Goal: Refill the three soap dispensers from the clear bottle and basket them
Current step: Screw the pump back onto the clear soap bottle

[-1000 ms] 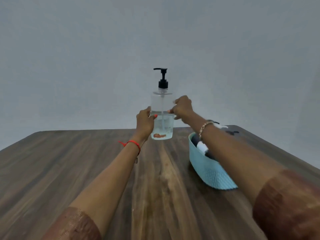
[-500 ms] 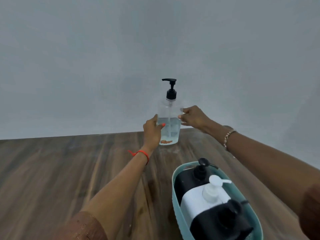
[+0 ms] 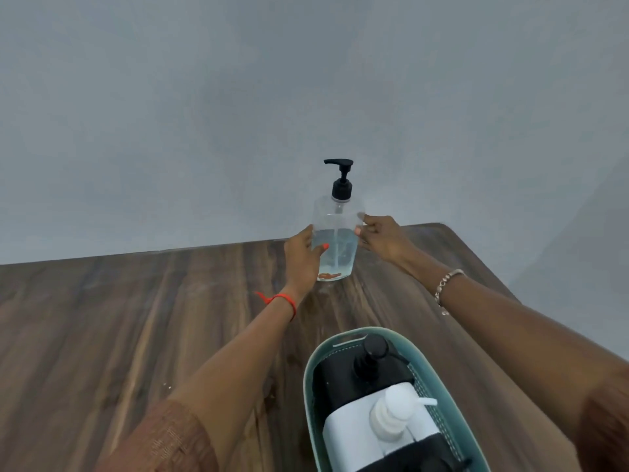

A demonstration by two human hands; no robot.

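Note:
The clear bottle (image 3: pixel 335 240) with a black pump stands upright on the far part of the wooden table (image 3: pixel 119 321), about half full of clear liquid. My left hand (image 3: pixel 301 257) grips its left side, thumb across the front. My right hand (image 3: pixel 383 238) holds its right shoulder with the fingertips. Near me on the right, a teal basket (image 3: pixel 311 386) holds a black dispenser (image 3: pixel 343 379), a white dispenser (image 3: pixel 371 427) and a second black one (image 3: pixel 408 454) at the bottom edge, partly cut off.
A plain grey wall runs behind the table's far edge. The table's rounded far right corner (image 3: pixel 446 229) lies just beyond my right hand. Bare wood spreads to the left of my arms.
The view has tilted down and shifted, bringing the basket and its dispensers into sight. Both hands stay on the clear bottle, which remains standing on the table.

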